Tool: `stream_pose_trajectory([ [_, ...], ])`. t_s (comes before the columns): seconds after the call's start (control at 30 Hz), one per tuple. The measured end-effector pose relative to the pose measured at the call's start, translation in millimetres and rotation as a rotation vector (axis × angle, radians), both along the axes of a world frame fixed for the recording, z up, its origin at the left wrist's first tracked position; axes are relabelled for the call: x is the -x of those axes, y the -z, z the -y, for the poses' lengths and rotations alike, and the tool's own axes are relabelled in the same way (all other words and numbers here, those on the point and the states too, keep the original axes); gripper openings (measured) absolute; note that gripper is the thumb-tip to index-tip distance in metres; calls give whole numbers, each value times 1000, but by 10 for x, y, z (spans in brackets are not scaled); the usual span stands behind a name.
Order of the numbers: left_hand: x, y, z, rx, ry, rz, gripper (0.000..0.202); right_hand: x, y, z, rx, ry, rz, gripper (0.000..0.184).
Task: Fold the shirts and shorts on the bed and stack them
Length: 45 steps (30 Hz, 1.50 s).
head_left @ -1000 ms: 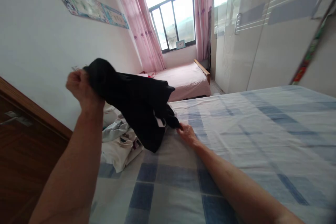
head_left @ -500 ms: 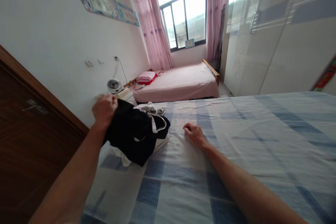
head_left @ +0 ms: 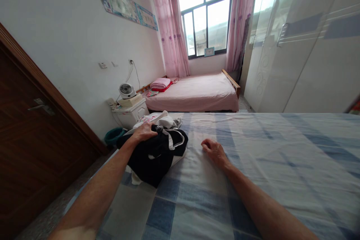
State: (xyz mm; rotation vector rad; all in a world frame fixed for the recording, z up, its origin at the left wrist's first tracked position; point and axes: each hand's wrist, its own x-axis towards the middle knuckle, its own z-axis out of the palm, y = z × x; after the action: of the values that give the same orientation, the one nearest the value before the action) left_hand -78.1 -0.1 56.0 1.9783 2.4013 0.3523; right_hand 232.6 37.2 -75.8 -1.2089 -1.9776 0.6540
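Observation:
A black garment with white trim [head_left: 152, 161] lies crumpled on white clothes [head_left: 167, 120] at the left part of the checked bed sheet [head_left: 197, 202]. My left hand [head_left: 143, 132] is closed on the upper edge of the black garment, its fingertips partly hidden in the cloth. To the right of the pile, my right hand [head_left: 214, 151] rests on the sheet with its fingers curled in. Nothing shows in it, and it is apart from the clothes.
Beyond the bed's far edge stands a white bedside cabinet [head_left: 129, 114] with a small fan [head_left: 127, 90] on it. A green bin [head_left: 113, 137] sits on the floor below. Farther back is a pink bed [head_left: 197, 92]; a brown door [head_left: 36, 150] is at left, white wardrobes [head_left: 292, 60] at right.
My left hand has come down and to the right, from holding a part of the black garment raised at the left to resting on the pile. My right hand stays on the sheet.

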Motion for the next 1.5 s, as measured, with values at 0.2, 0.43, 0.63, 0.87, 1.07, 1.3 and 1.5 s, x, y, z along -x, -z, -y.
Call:
stream_pose_trajectory([
  [0.2,148,-633,333,-242,131,450,30,7,4,-6,-3,-4,-3,21],
  [0.43,299,-1696,759,-837,-66,316,32,10,-8,0,11,1,7,22],
  [0.63,529,-1642,657,-543,25,135,53,9,-6,3,2,3,11,21],
  [0.87,228,104,312,74,9,-70,71,2,1,-6,-8,-8,7,22],
  [1.07,222,398,326,84,-88,-188,73,-14,-18,13,-27,-19,16,22],
  [1.3,211,417,348,32,-94,-225,69,12,-234,40,41,-72,90,20],
  [1.5,24,295,459,-209,-82,-288,62,-444,-661,122,-89,-140,225,29],
])
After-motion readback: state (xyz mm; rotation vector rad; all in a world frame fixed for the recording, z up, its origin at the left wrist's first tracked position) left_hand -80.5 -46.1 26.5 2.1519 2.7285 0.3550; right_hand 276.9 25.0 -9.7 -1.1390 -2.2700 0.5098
